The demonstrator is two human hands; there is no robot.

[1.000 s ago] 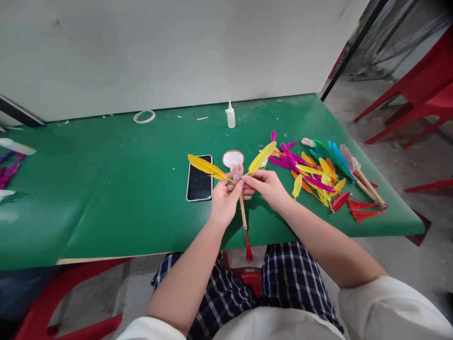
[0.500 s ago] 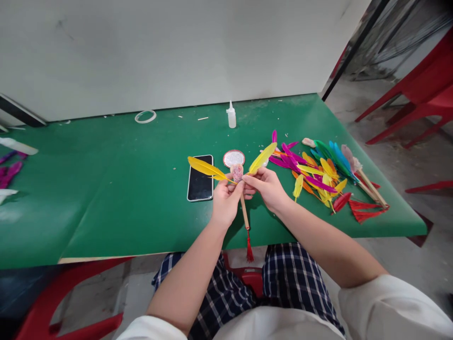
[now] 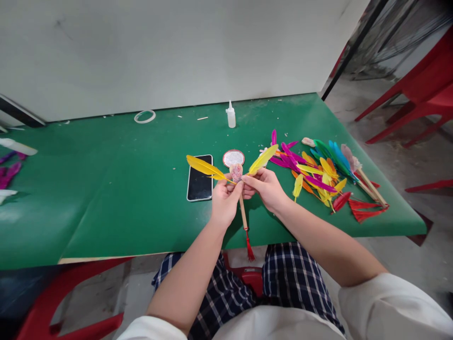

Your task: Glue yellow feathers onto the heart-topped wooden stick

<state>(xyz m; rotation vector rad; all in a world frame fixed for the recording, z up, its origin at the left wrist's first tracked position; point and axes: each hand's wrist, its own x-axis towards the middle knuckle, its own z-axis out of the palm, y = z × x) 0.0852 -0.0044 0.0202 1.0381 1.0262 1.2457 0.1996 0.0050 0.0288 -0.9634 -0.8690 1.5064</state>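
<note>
Over the table's front part, my left hand (image 3: 225, 200) is closed round a feather fan (image 3: 243, 212) with a wooden handle, a mottled pink head and a red tassel (image 3: 250, 248) hanging past the table edge. An orange-yellow feather (image 3: 202, 165) sticks out to the left from the fan's head. My right hand (image 3: 268, 188) pinches a yellow feather (image 3: 264, 158) that points up and right, its quill end at the base of the head. Fingers hide the spot where quill and head meet.
A phone (image 3: 198, 189) lies left of my hands, a round white lid-like disc (image 3: 233, 157) just beyond. Farther back stand a dropper bottle (image 3: 231, 115) and a tape ring (image 3: 144, 117). Loose coloured feathers (image 3: 313, 174) and other fans (image 3: 370, 186) cover the right side. Red chairs (image 3: 417, 89) flank the table.
Very little differs. The yellow feather in my right hand has shifted slightly to the right, and the fan's handle and tassel have swung a touch. Both hands keep their grip.
</note>
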